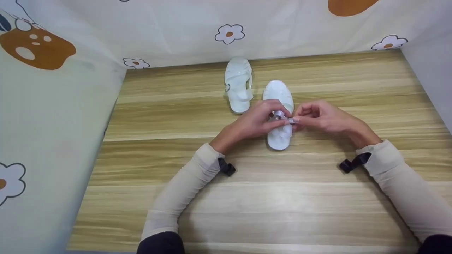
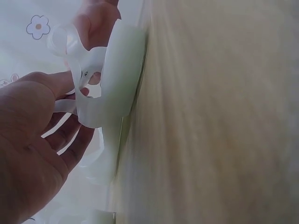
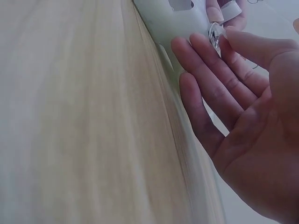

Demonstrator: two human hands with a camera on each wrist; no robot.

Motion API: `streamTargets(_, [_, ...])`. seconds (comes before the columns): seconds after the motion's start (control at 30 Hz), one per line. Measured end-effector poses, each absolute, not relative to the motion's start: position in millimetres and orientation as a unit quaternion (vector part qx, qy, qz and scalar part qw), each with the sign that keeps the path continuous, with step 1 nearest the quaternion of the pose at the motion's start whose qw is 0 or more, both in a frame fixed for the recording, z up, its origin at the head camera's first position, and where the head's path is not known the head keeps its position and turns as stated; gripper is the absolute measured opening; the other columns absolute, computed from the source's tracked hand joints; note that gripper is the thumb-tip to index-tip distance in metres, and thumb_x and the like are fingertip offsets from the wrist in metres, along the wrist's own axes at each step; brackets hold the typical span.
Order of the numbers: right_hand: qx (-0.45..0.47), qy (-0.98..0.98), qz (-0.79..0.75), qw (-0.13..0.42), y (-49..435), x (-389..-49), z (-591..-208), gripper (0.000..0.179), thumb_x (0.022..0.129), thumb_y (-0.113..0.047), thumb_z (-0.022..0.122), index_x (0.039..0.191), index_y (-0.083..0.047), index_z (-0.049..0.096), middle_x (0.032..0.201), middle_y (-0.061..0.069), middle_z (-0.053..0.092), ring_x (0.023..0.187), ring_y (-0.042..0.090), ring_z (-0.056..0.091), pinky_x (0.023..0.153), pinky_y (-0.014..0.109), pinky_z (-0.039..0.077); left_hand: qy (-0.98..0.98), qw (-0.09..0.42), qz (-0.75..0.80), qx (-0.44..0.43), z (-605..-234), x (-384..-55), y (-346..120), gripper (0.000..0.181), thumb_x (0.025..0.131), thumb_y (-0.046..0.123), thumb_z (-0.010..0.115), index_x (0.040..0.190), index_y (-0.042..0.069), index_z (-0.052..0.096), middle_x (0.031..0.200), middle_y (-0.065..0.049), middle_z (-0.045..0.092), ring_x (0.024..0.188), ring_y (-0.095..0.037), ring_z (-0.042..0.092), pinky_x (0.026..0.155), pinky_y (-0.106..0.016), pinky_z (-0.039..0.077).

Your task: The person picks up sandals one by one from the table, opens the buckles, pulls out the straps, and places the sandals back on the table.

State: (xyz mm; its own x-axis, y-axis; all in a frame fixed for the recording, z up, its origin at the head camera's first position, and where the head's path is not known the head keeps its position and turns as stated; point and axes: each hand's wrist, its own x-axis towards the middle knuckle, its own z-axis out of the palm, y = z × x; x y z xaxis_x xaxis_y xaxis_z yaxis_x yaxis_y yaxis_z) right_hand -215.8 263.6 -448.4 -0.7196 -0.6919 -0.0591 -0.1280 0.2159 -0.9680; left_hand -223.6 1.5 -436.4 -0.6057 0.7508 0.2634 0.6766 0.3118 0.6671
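A white sandal (image 1: 279, 141) lies sole down on the wooden surface, toe pointing away. Over its middle, my left hand (image 1: 259, 120) pinches the sandal's ankle strap (image 2: 65, 106) between thumb and fingers. From the other side, my right hand (image 1: 326, 118) pinches the small shiny buckle (image 3: 214, 34) at the strap with thumb and index finger. Both hands' fingertips meet at the buckle. In the right wrist view the other right fingers extend beside the sandal's side. Part of the sandal is hidden beneath the left hand.
The matching white sandal (image 1: 239, 84) stands farther back to the left, its strap and round buckle in sight. A wood-grain tabletop (image 1: 275, 204) lies under everything. Cloth-like walls with flower prints (image 1: 229, 34) close off the back and left; a plain pale wall (image 1: 430, 70) stands right.
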Motion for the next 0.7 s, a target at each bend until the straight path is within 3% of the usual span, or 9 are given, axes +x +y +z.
streamTargets(0.27, [-0.274, 0.737, -0.561, 0.258, 261.4, -214.9, -445.5, 0.020, 0.101, -0.016, 0.061, 0.105, 0.003, 0.064, 0.104, 0.021, 0.071, 0.096, 0.035, 0.073, 0.084, 0.045, 0.060, 0.806, 0.051, 0.398, 0.435, -436.5, -222.4, 1.6, 0.021, 0.093, 0.026, 0.073, 0.110, 0.014, 0.074, 0.106, 0.004, 0.072, 0.094, -0.005, 0.059, 0.084, -0.029, 0.053])
streamTargets(0.47, [-0.278, 0.721, -0.576, 0.268, 266.5, -213.5, -443.7, 0.018, 0.101, -0.011, 0.060, 0.106, 0.006, 0.063, 0.108, 0.025, 0.068, 0.102, 0.037, 0.071, 0.088, 0.049, 0.058, 0.806, 0.050, 0.390, 0.441, -435.2, -222.4, 1.9, 0.021, 0.093, 0.026, 0.073, 0.111, 0.014, 0.074, 0.106, 0.005, 0.072, 0.097, -0.002, 0.061, 0.088, -0.023, 0.051])
streamTargets(0.7, [-0.278, 0.730, -0.566, 0.263, 264.0, -213.8, -445.9, 0.019, 0.100, -0.012, 0.062, 0.107, 0.005, 0.064, 0.105, 0.025, 0.069, 0.098, 0.035, 0.072, 0.086, 0.046, 0.060, 0.805, 0.043, 0.391, 0.444, -434.6, -222.3, 2.0, 0.021, 0.093, 0.028, 0.073, 0.110, 0.015, 0.075, 0.105, 0.005, 0.072, 0.092, -0.004, 0.058, 0.083, -0.031, 0.052])
